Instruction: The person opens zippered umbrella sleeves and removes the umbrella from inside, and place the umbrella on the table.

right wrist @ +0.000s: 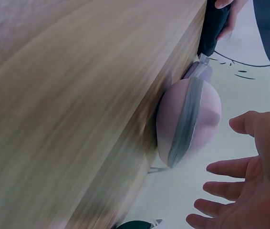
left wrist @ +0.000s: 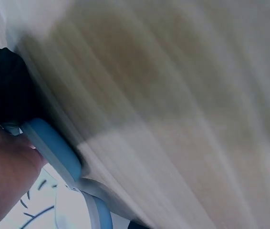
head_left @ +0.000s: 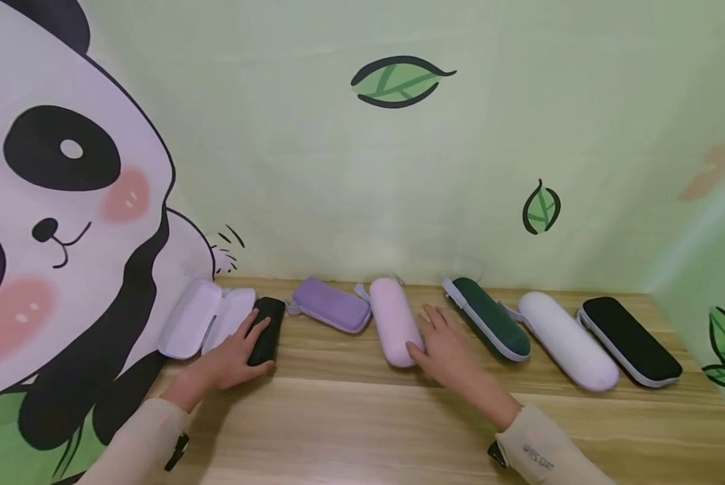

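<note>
My left hand [head_left: 235,353] holds a black pouch-like case [head_left: 268,330], its fingers over the top and the thumb at the near end. Directly left of it lies an opened pale lilac glasses case [head_left: 189,320], its two halves spread apart. In the left wrist view the dark case [left wrist: 8,88] sits against the palm. My right hand [head_left: 450,350] hovers with spread fingers beside a closed pink glasses case [head_left: 393,323]. The right wrist view shows that hand [right wrist: 259,176] apart from the pink case [right wrist: 206,119], whose grey zip faces the camera.
A purple zip case [head_left: 331,304] lies between the hands. Rightward along the wall are a dark green case [head_left: 490,320], a white case [head_left: 565,340] and a black case [head_left: 632,342] with grey trim. The wooden table [head_left: 350,431] meets a panda-printed backdrop [head_left: 302,168].
</note>
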`<state>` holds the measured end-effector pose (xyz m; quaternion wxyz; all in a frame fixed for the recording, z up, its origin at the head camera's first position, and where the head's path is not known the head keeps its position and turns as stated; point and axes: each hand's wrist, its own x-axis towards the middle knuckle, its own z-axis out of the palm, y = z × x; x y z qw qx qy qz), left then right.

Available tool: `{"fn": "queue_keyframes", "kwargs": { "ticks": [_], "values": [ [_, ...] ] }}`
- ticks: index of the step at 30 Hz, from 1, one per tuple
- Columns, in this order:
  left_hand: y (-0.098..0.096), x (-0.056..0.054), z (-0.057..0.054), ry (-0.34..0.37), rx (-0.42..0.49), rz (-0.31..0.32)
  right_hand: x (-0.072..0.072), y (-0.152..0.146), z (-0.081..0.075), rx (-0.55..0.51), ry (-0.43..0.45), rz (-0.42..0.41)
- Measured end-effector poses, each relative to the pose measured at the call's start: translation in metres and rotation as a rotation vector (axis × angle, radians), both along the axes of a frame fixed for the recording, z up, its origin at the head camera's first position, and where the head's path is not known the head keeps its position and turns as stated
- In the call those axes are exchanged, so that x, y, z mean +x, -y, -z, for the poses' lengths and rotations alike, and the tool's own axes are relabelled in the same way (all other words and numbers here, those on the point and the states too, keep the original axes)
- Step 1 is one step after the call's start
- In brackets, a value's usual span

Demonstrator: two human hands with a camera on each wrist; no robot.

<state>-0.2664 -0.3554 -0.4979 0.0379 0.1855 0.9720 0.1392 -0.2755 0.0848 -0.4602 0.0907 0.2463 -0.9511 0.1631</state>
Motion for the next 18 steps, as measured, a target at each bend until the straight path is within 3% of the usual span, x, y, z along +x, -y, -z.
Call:
{"fn": "queue_keyframes", "kwargs": {
  "ticks": [11, 18],
  "values": [
    [0.007, -0.032, 0.006, -0.009, 0.005, -0.055, 0.0, -0.008, 0.005, -0.004, -0.039, 0.016],
    [0.004, -0.039, 0.0, 0.007, 0.021, -0.078, -0.002, -0.009, 0.006, -0.007, -0.032, 0.018]
  ]
}}
